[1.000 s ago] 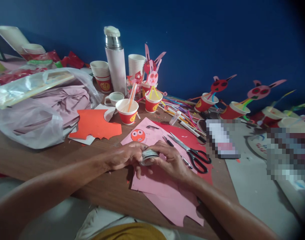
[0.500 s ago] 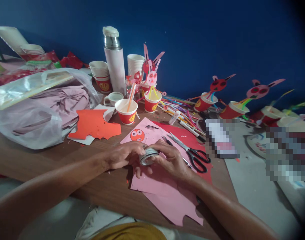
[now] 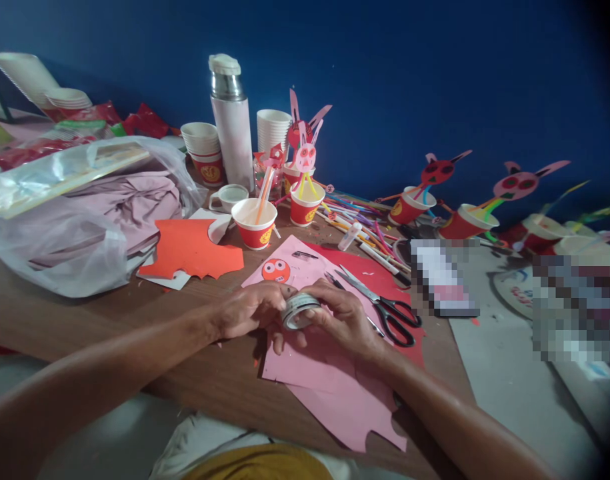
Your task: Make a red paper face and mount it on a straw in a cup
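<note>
Between my two hands is a roll of tape [image 3: 301, 311], held above the pink paper [image 3: 315, 360]. My right hand [image 3: 342, 317] grips its right side with thumb and fingers. On the other side, my left hand [image 3: 255, 310] has its fingers closed against the roll's left edge. Just beyond the hands lies an orange paper face [image 3: 276, 270] with round eyes and drawn teeth. Scissors with black handles [image 3: 392, 310] rest to the right, partly on red paper [image 3: 405, 290], with a pen beside them.
A cut orange sheet [image 3: 197, 250] and a plastic bag [image 3: 85, 240] are on the left. Behind stand a thermos [image 3: 232, 133], a red paper cup with straws [image 3: 253, 227] and cups with paper animal heads. Several pens and straws lie near a small bottle [image 3: 350, 236]. A phone [image 3: 442, 277] sits right.
The tape roll has tilted slightly between my hands, so more of its inner ring shows. Both hands stay in nearly the same place; the view has shifted a little.
</note>
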`<state>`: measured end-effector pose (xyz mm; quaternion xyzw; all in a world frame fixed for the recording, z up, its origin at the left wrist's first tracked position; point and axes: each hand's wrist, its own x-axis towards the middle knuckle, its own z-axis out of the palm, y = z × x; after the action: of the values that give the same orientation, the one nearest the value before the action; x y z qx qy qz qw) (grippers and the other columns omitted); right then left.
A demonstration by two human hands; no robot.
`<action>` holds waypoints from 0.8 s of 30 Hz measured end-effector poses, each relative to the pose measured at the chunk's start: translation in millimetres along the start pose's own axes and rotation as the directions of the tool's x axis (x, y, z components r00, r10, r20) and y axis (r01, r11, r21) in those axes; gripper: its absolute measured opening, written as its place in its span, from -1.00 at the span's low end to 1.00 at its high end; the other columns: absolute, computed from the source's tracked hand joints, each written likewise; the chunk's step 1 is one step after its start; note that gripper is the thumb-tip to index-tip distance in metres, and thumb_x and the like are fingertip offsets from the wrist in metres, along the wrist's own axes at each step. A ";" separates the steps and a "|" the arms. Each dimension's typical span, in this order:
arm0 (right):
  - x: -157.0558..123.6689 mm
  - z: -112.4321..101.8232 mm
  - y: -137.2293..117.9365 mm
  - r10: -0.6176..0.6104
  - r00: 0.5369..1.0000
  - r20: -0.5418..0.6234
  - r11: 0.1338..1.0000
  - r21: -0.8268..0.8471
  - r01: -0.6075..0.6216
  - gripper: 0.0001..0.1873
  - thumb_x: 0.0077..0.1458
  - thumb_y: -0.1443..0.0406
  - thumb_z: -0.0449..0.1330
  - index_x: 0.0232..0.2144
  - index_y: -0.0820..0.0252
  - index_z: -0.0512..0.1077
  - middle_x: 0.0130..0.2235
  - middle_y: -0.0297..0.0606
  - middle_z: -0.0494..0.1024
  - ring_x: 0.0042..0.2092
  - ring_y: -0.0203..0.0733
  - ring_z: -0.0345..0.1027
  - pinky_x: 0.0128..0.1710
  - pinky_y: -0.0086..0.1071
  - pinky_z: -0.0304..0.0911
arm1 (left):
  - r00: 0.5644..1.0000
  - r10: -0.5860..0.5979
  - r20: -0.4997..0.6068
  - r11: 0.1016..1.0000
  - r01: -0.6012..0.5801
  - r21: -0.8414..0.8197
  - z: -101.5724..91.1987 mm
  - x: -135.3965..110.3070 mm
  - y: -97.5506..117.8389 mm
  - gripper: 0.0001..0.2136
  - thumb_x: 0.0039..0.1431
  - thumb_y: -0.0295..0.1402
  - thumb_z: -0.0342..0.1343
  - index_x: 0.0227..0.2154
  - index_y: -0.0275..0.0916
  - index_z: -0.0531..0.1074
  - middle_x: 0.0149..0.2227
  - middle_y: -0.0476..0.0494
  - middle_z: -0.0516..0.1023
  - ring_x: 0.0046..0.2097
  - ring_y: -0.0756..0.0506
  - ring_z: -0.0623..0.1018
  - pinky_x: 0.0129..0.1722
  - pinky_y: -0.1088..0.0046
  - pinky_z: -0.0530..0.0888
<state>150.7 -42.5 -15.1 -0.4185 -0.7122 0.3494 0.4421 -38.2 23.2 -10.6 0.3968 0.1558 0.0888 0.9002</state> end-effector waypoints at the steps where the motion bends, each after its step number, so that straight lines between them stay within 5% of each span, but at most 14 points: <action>1: 0.0 0.0 -0.3 0.001 1.000 -0.003 1.000 0.002 -0.001 -0.63 0.22 0.03 0.12 -0.16 0.15 0.53 -0.32 -0.26 0.56 -0.29 -0.21 0.35 -0.23 -0.33 0.24 | 1.000 -0.003 -0.005 1.000 0.003 -0.002 -0.4 -0.2 -0.1 -0.72 -0.09 -0.38 0.07 -0.30 -0.43 0.46 -0.40 -0.23 0.60 -0.42 -0.17 0.61 -0.60 0.50 0.42; 15: -1.3 2.3 -0.9 -0.003 1.000 0.023 1.000 0.003 0.003 -0.63 0.23 0.03 0.12 -0.23 0.16 0.55 -0.32 -0.26 0.57 -0.29 -0.21 0.36 -0.21 -0.34 0.23 | 0.998 -0.029 -0.050 0.995 0.034 0.098 3.2 -0.8 0.9 -0.73 -0.26 -0.45 -0.01 -0.40 -0.40 0.43 -0.51 -0.26 0.61 -0.62 -0.07 0.50 -0.62 0.51 0.38; 24: -1.6 2.5 -0.8 0.023 1.000 0.017 0.999 0.028 -0.024 -0.68 0.22 0.07 0.15 -0.20 0.16 0.54 -0.30 -0.26 0.58 -0.27 -0.22 0.36 -0.20 -0.34 0.25 | 0.997 -0.024 -0.076 0.995 0.031 0.092 4.9 -0.3 1.8 -0.77 -0.15 -0.37 0.05 -0.39 -0.38 0.42 -0.50 -0.22 0.61 -0.59 -0.07 0.52 -0.64 0.54 0.36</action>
<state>148.6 -44.7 -15.8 -0.4175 -0.7059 0.3681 0.4380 -36.8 21.0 -6.0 0.4324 0.1988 0.0836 0.8755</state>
